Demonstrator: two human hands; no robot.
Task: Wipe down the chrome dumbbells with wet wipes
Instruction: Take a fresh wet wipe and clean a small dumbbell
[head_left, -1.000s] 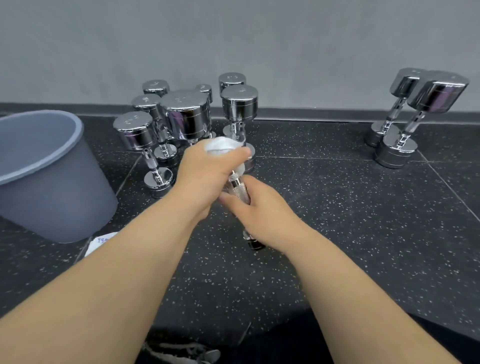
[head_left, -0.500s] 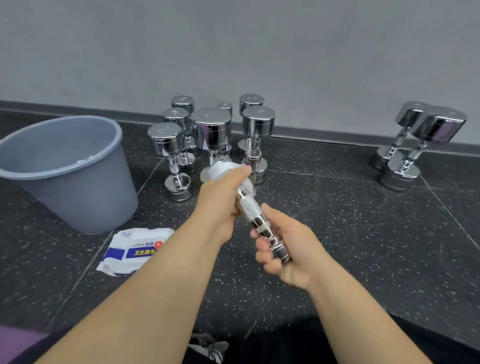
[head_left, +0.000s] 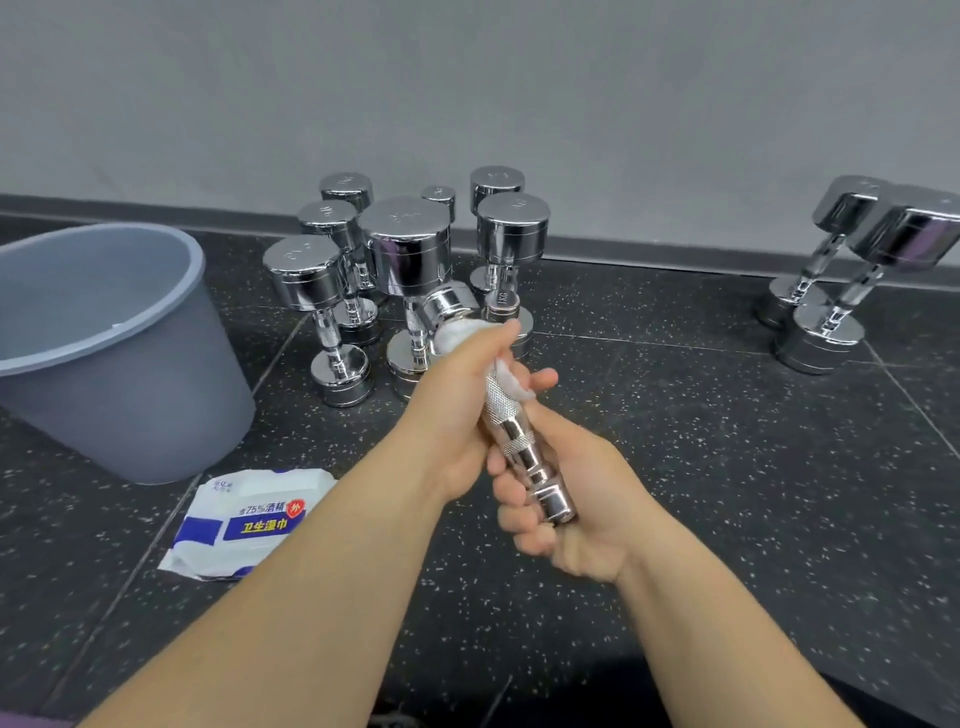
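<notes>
Both my hands are on one small chrome dumbbell (head_left: 506, 415), held off the floor (head_left: 701, 493) at frame ctr. It's tilted, w/ the far head pointing to approx 11 o'clock and the near head to 5 o'clock.

My L hand (head_left: 457, 410) is curled round the upper handle just under the far head, w/ a white wet wipe (head_left: 453, 335) bunched betw. palm and metal. A bit of wipe sticks out by my thumb. My R hand (head_left: 592, 499) is clamped on the lower handle and near head, fingers wrapped from below. The knurled mid-section shows bare betw. the two hands.

At 12 o'clock from my hands, close to the grey wall (head_left: 467, 78), a cluster of chrome dumbbells (head_left: 405, 249) stands on end, packed tight. The held one's far head overlaps them in view; can't tell if it touches.

At 2 o'clock, well apart, two more dumbbells (head_left: 841, 270) lean side by side, heads toward the wall.

At 9–10 o'clock there's a grey plastic bin (head_left: 130, 405), upright. Just beside it at 8 o'clock a wipes pack (head_left: 249, 525) lies flat on the floor, white w/ a blue label, partly behind my L forearm.
</notes>
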